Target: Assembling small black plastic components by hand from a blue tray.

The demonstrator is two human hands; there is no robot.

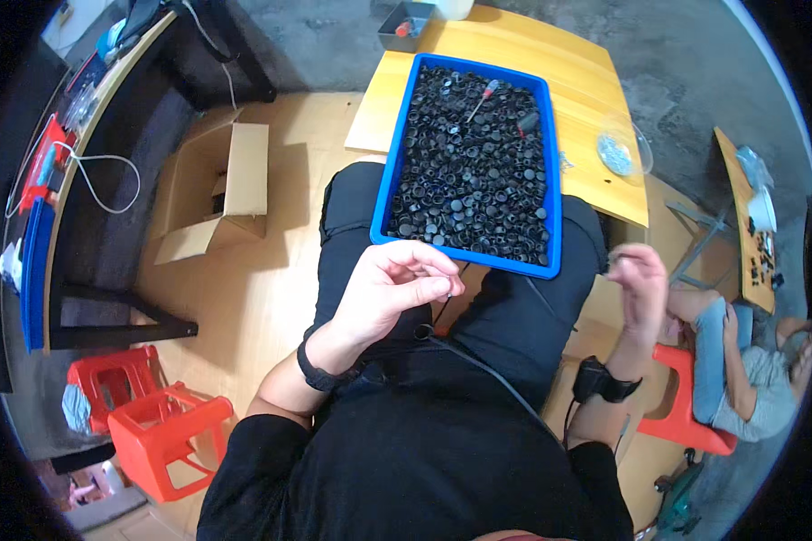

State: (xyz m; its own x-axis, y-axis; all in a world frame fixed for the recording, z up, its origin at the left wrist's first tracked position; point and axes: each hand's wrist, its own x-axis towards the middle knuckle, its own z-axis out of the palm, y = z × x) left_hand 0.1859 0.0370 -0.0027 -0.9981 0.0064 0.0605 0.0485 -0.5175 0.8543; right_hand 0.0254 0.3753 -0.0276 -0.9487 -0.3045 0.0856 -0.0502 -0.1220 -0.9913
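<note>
My left hand (404, 284) is closed in a pinch just in front of the tray's near edge. A tiny piece shows at its fingertips, too small to name. Off to the right of the tray, my right hand (639, 287) is raised with its fingers curled together. Something dark may be at those fingertips, but I cannot make it out. A blue tray (469, 253) rests across my thighs and the table edge, filled with many small round black plastic caps (469, 185). On the caps lie a screwdriver (489, 89) with a red and clear handle and a dark tool (528, 123).
The yellow wooden table (586, 90) holds a clear bowl (639, 155) of small shiny pieces and a grey bin (404, 27). An open cardboard box (246, 171) and red stools (167, 433) stand left. A seated person (758, 388) is at the right, near another small table (740, 207).
</note>
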